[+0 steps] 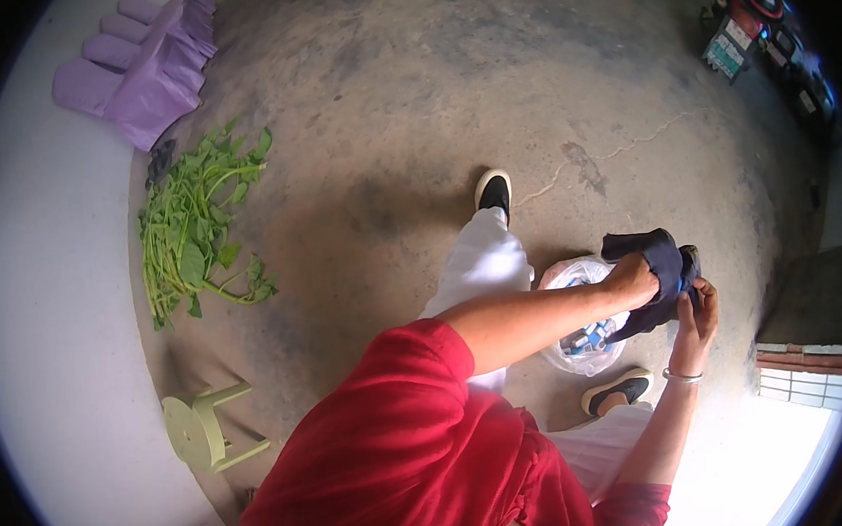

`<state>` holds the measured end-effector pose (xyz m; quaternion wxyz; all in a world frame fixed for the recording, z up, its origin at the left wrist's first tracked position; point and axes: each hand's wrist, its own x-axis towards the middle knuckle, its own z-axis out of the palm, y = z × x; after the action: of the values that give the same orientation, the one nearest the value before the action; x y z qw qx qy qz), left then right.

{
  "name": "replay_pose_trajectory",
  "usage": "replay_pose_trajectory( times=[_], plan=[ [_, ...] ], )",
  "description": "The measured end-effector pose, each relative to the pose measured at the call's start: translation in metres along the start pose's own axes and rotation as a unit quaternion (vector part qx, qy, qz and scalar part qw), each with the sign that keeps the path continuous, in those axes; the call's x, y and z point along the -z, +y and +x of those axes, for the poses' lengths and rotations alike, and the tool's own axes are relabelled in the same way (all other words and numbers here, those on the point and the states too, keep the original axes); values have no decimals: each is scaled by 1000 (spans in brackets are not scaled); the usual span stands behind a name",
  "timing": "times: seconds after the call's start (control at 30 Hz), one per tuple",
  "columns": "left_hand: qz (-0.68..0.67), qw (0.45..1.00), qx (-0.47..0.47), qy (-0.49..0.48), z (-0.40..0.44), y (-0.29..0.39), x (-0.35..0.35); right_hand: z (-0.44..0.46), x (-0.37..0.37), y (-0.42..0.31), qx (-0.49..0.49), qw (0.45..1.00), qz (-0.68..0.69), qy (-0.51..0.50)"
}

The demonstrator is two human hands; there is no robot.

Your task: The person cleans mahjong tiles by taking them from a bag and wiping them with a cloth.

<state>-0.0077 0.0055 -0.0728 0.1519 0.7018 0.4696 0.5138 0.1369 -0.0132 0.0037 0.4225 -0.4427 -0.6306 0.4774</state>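
Note:
A dark navy cloth item [667, 262] hangs in front of me, with a bit of bright blue near its right edge. My left hand [631, 282] is closed at the cloth, its fingertips hidden behind the fabric. On the right side, my right hand [698, 313], with a silver bangle on the wrist, pinches the edge of the same cloth. Below both hands, between my feet, stands a white plastic bag [578, 355] holding small blue, white and grey pieces, which are too small to name. My left forearm covers part of it.
Leafy green stalks [195, 227] lie by the wall at left. A pale green stool [194, 432] rests on its side below them. Purple covered furniture [144, 73] stands at upper left, and a red and black machine [756, 17] at upper right. My shoes [493, 191] flank the bag.

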Motion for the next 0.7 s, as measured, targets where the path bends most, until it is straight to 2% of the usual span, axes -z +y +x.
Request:
replay_pose_trajectory(
  times=[0.07,0.13,0.17,0.27,0.3,0.33,0.37,0.4,0.47,0.5,0.53,0.57,0.6,0.63,0.7],
  plan=[
    [-164,978,121,-47,-6,-5,-9,3,9,11,3,1000,-4,-9],
    [-292,918,257,-78,-1,30,30,1,7,6,-7,1000,8,-12],
    [-323,911,254,-41,1,34,34,1,5,3,-12,1000,14,-13],
    [-292,927,233,20,3,46,40,-2,2,1,-9,1000,22,-16],
    [-99,979,153,-91,5,43,40,-2,2,0,-12,1000,17,-13],
    [100,973,65,-196,7,36,38,-2,3,0,-15,1000,12,-10],
    [214,945,12,-245,7,29,31,-2,3,0,-17,1000,7,-7],
    [320,903,-50,-283,6,21,24,-2,3,-2,-9,1000,-3,7],
    [374,883,-96,-267,1,4,2,-1,4,-7,7,999,-23,36],
    [249,941,-38,-226,2,4,0,0,7,-8,-5,998,52,27],
    [118,976,22,-180,3,4,-1,0,8,-10,0,993,118,23],
    [-16,988,80,-130,4,4,-3,2,9,-15,5,983,184,18],
    [-149,976,137,-76,5,4,-4,2,9,-20,10,968,249,13],
    [-280,941,191,-20,5,4,-4,2,12,-21,13,962,274,-5],
    [-517,803,284,90,8,10,-1,0,8,-20,6,961,275,-24]
  ],
)
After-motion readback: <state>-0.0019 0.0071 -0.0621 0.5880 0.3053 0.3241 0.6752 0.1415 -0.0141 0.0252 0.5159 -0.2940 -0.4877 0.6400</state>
